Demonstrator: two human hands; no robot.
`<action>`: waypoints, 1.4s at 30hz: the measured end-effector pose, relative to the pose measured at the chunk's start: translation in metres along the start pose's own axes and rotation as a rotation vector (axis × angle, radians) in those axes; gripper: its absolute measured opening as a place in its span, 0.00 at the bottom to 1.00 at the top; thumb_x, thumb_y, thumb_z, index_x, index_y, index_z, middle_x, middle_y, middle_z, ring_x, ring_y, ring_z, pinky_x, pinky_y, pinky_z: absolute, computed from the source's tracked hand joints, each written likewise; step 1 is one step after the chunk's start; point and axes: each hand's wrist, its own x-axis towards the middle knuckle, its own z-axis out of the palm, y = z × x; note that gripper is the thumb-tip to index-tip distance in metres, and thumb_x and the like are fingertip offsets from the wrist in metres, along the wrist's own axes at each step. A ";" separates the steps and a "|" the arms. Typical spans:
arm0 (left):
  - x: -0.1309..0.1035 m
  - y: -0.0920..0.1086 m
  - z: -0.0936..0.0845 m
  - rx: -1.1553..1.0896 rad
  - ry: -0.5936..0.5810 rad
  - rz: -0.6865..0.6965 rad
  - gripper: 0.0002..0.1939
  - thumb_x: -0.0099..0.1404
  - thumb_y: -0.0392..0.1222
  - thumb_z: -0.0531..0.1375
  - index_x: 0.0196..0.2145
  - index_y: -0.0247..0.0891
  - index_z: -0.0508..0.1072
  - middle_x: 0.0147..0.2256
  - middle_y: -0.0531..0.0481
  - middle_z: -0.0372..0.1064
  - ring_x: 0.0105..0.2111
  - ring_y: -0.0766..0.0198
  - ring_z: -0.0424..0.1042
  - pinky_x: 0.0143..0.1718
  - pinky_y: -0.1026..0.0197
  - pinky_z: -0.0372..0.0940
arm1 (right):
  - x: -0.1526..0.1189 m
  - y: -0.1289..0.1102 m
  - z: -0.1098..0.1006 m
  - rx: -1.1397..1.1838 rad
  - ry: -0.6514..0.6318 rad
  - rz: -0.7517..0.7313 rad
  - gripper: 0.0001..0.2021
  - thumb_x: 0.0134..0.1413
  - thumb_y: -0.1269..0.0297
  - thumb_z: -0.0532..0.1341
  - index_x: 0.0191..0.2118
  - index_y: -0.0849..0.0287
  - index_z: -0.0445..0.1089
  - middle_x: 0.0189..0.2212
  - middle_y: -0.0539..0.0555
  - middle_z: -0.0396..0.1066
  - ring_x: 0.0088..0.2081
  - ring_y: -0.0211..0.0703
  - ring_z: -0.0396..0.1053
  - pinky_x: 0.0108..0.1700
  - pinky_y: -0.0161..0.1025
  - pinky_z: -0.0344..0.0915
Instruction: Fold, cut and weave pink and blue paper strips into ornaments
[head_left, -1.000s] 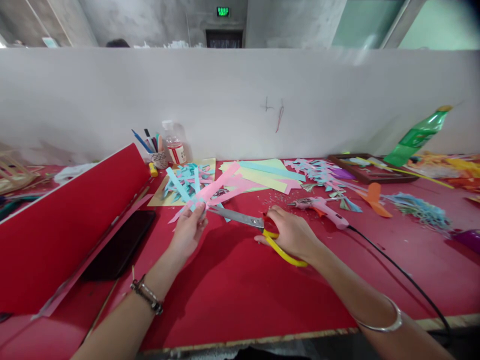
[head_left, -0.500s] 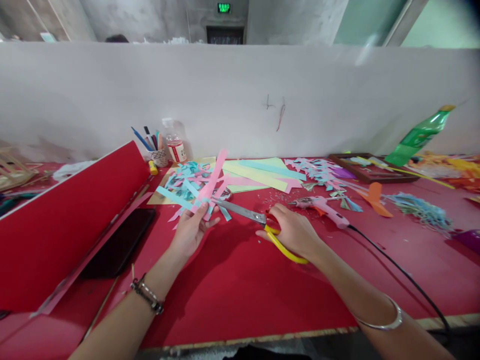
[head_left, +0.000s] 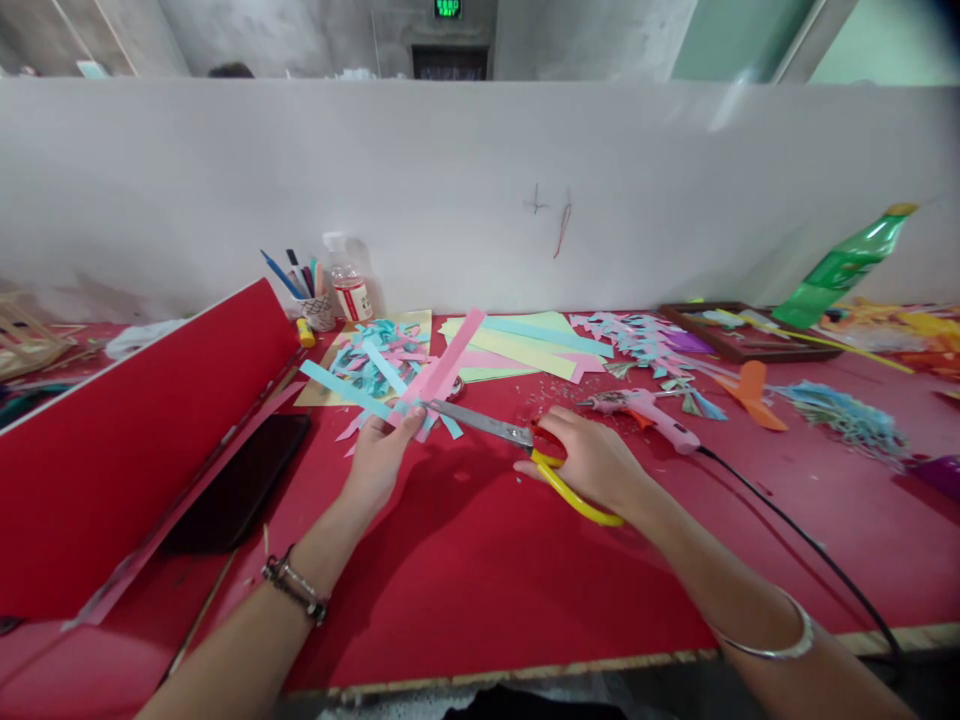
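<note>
My left hand pinches crossed pink paper strips and blue paper strips over the red tabletop. Yellow-handled scissors are gripped in my right hand, fingers around the handles. Their blade tips reach the paper right beside my left thumb; whether the blades are parted there is hard to make out. Behind the held strips lies a heap of short blue and pink paper pieces. Longer pastel strips rest on pale sheets to the right of it.
A pink glue gun with a black cord lies right of my right hand. At left are a phone and a leaning red board. A pen cup, a clear bottle and a green bottle stand further back.
The pink strips in my left hand have swung to the right and spread, and the fingers have curled in. The scissors stay nearly in place in my right hand.
</note>
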 end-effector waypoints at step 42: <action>0.004 0.004 0.002 -0.229 0.049 -0.119 0.10 0.42 0.39 0.66 0.23 0.35 0.70 0.23 0.56 0.68 0.22 0.74 0.65 0.25 0.70 0.62 | 0.005 0.014 0.000 0.239 0.048 -0.019 0.16 0.46 0.53 0.56 0.21 0.59 0.55 0.21 0.47 0.56 0.23 0.34 0.54 0.26 0.32 0.49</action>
